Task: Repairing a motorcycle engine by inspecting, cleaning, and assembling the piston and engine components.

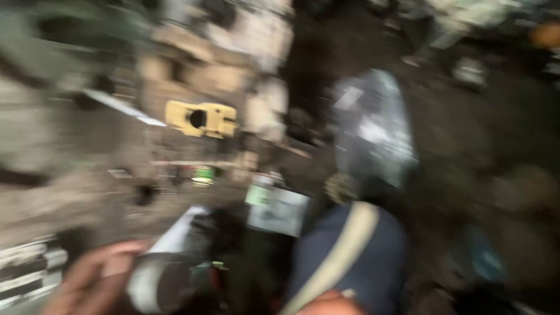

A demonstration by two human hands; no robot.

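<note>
Left hand [96, 274], low in a heavily blurred view, touches a pale rounded object [154, 286]; whether it grips cannot be told; right hand unseen. Yellow block with a round hole [201, 119] lies well apart on the cluttered surface [87, 198]; step unreadable through blur

We see a roundish grey-and-white object [153, 284] at the lower left, too blurred to identify, touching our left hand [93, 277]. Whether our fingers [119, 256] close around it, we cannot tell.
</note>
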